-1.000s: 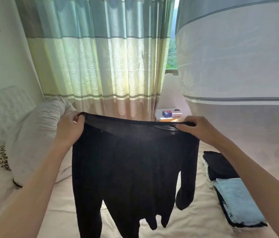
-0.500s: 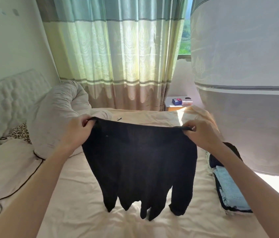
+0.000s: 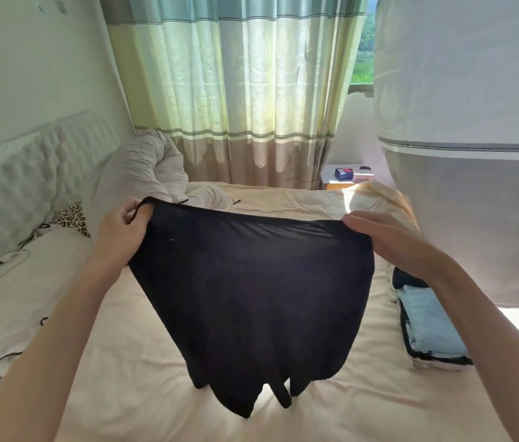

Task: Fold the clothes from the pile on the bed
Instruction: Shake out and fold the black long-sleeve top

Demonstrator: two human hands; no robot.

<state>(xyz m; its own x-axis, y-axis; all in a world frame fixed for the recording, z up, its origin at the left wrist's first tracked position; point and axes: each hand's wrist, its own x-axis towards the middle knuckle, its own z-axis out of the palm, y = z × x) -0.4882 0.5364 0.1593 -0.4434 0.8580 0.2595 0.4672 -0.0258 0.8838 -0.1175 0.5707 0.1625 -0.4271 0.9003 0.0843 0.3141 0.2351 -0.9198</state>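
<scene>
Left of the left hand: quilted headboard (image 3: pixel 28 173), leopard-print cushion (image 3: pixel 71 218) and rolled grey duvet (image 3: pixel 149 167), all well apart from the work.

Left hand (image 3: pixel 122 232): fingers and thumb curled round one corner of the waistband of the black garment (image 3: pixel 251 291), pinching the hem.

Between the hands: garment stretched flat by its upper edge, legs hanging toward the bed sheet (image 3: pixel 124 378). Compared with half a second and one second earlier, held lower and closer to the sheet, the dangling ends now just above it or perhaps brushing it; contact not resolvable. Grip points unchanged on both corners. View tilted further down over the same interval, so that more of the mattress shows.

Right hand (image 3: pixel 388 240): fingers laid nearly straight over the opposite waistband corner, thumb hidden beneath the fabric; probably a pinch, though the underside is out of sight.

Right of and below the right hand: stack of folded clothes (image 3: pixel 430 327), pale blue piece on top, resting on the sheet. Above it, pale striped fabric (image 3: pixel 462 90) filling the upper right of the view.

Interpretation: garment apparently being lowered for laying out flat, folding itself not yet begun. Next requirement, as judged: legs set down straight and unbunched before the first fold. Source pile not visible.
</scene>
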